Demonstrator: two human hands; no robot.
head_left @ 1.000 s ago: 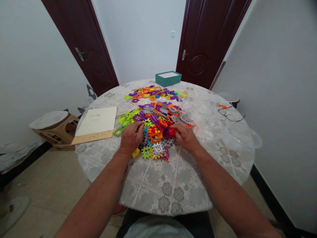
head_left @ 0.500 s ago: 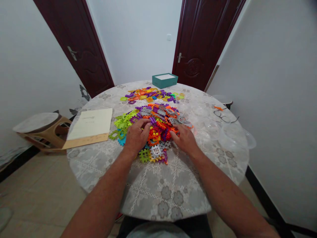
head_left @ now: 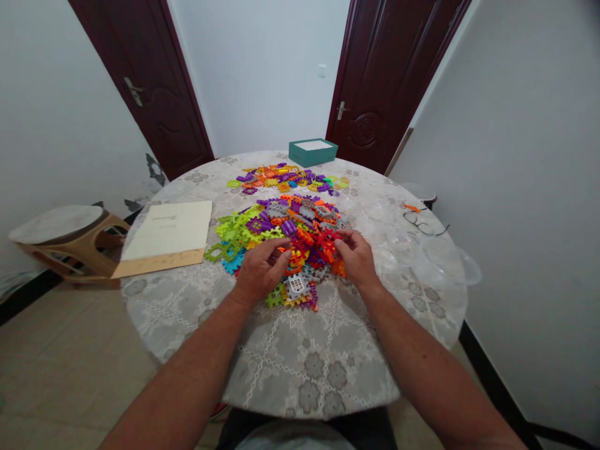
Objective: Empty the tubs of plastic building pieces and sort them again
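A heap of colourful plastic interlocking building pieces (head_left: 255,225) lies mid-table, with lime green ones at its left and grey, orange and purple ones at the back and right. My right hand (head_left: 359,256) pinches a red interlocking piece (head_left: 328,237) between thumb and fingers at the heap's right side. Over the front left of the heap rests my left hand (head_left: 257,269), thumb and index finger apart, close to yellow and orange pieces. Its other fingers are partly hidden. Between the hands, a white window-shaped piece (head_left: 297,285) lies at the heap's front edge.
Behind the heap spreads a second group of pieces (head_left: 281,177), with a green box (head_left: 313,153) beyond. An open notebook (head_left: 169,228) lies left. Clear plastic containers (head_left: 438,262), eyeglasses (head_left: 422,224) and an orange item (head_left: 411,207) are right. A stool (head_left: 70,237) stands left of the round table.
My left hand shifted right over the heap, then drew slightly back toward me. The right hand opened its fingers, moved a little right, and now pinches a red piece. The view turned slightly.
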